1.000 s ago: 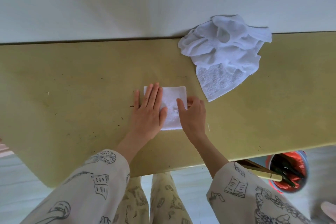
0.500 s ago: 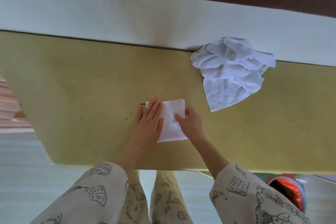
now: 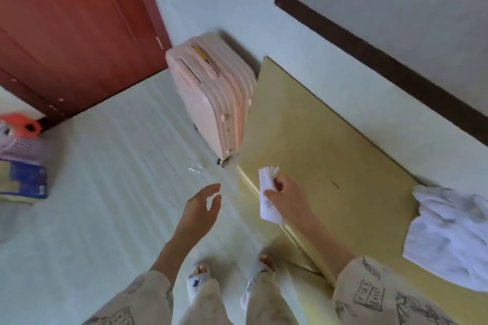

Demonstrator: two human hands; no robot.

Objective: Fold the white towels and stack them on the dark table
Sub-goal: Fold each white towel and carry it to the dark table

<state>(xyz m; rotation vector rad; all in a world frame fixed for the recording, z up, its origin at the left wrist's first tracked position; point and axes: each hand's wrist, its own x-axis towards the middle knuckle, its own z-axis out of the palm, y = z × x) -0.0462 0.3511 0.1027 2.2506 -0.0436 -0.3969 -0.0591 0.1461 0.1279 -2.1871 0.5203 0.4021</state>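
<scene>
Head view: right hand (image 3: 289,199) grips the folded towel (image 3: 268,194) (over the table edge), left hand (image 3: 202,207) loose.

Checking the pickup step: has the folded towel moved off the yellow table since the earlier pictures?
Yes. The right hand now grips the folded towel, lifted to the yellow table edge, away from the crumpled towels.

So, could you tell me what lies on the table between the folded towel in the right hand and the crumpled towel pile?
In the head view, only bare yellow table separates folded towel from crumpled pile.
</scene>
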